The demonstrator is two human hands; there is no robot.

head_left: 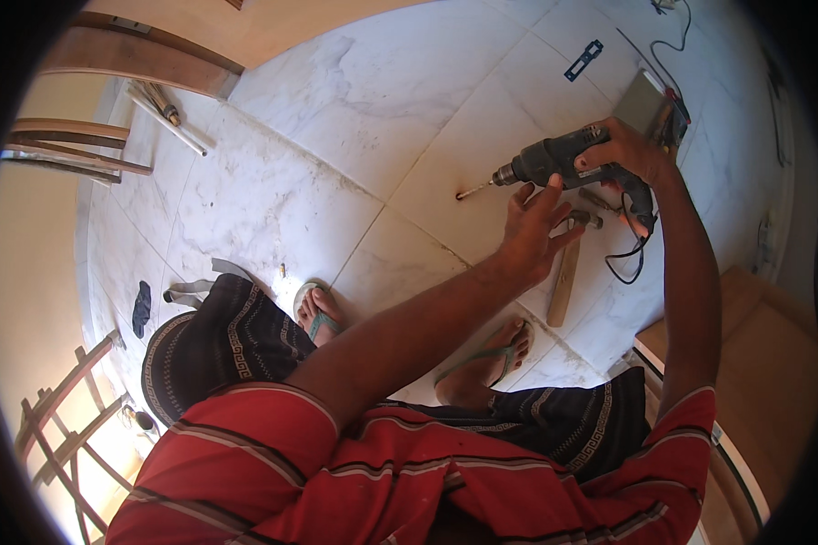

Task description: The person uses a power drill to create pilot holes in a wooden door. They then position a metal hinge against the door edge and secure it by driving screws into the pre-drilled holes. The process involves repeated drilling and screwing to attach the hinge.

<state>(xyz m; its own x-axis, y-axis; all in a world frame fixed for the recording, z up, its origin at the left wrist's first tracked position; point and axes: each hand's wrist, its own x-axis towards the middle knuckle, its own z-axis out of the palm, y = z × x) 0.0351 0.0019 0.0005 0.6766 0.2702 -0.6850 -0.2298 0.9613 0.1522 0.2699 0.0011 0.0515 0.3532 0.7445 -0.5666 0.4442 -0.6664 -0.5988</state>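
A dark power drill (554, 159) lies level in front of me, its long bit (475, 191) pointing left. My right hand (625, 150) is closed around the back of the drill, over its handle. Just below the drill body is my left hand (534, 227), fingers spread; its fingertips come close to the casing, and whether they touch I cannot tell. From the handle a black cord (641, 263) loops down. Beneath my hands a hammer with a wooden handle (564, 282) rests on the tiled floor.
A slotted dark metal plate (583, 61) and a grey flat panel (639, 102) beside tools are at the upper right. White pipes and sticks (166, 116) lie at the upper left, near wooden frames (136, 59). A wooden lattice (64, 436) stands lower left, a wooden cabinet (745, 336) right.
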